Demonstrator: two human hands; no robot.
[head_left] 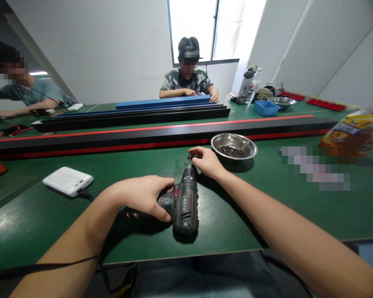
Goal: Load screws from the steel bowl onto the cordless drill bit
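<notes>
My left hand [144, 193] is wrapped round the grip of a black cordless drill [185, 203], held on its side low over the green table, or resting on it; which I cannot tell. The drill's chuck and thin bit [190, 160] point away from me. At the bit's tip, the thumb and forefinger of my right hand [207, 162] are pinched together; anything between them is too small to make out. Just beyond that hand stands a steel bowl [252, 154] with many small dark screws [230, 152] in it.
Long black and red bars [136, 134] lie across the green table [236, 207], with blue and black lengths behind. A white power bank [69, 181] with a cable is at left. To the right are a snack bag [354, 130] and a blue bin [266, 108]. Two people sit beyond.
</notes>
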